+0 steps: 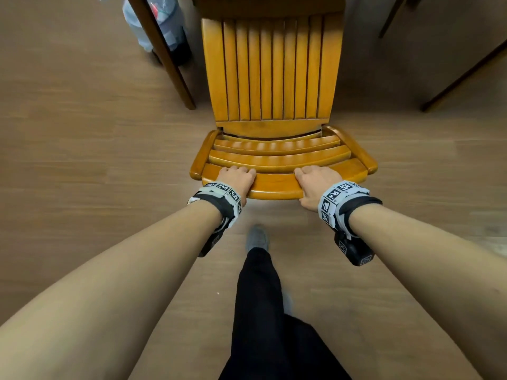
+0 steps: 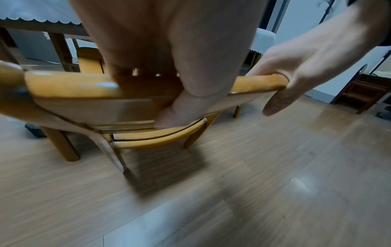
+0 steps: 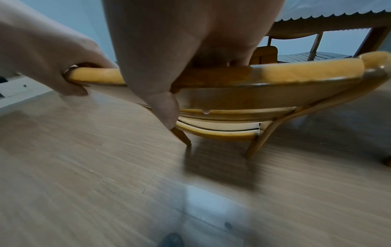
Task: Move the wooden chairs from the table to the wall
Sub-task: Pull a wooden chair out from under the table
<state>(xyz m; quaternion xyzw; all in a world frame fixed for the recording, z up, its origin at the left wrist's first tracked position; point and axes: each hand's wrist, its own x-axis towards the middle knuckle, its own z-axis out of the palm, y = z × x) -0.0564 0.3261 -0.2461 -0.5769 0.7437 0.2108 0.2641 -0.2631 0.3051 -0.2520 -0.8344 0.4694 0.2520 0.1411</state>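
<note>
A honey-coloured wooden chair with a slatted seat stands on the floor in front of me, its curved backrest nearest. Both my hands grip the backrest's top rail. My left hand holds the left part, fingers curled over the far side. My right hand holds the right part the same way. In the left wrist view the left hand wraps the rail with the thumb underneath. The right wrist view shows the right hand around the rail, thumb below.
Dark table legs flank the chair, one more at the right. The table carries a white scalloped cloth. A bagged bin sits behind the left leg. Another chair stands beyond. My foot is on wood flooring.
</note>
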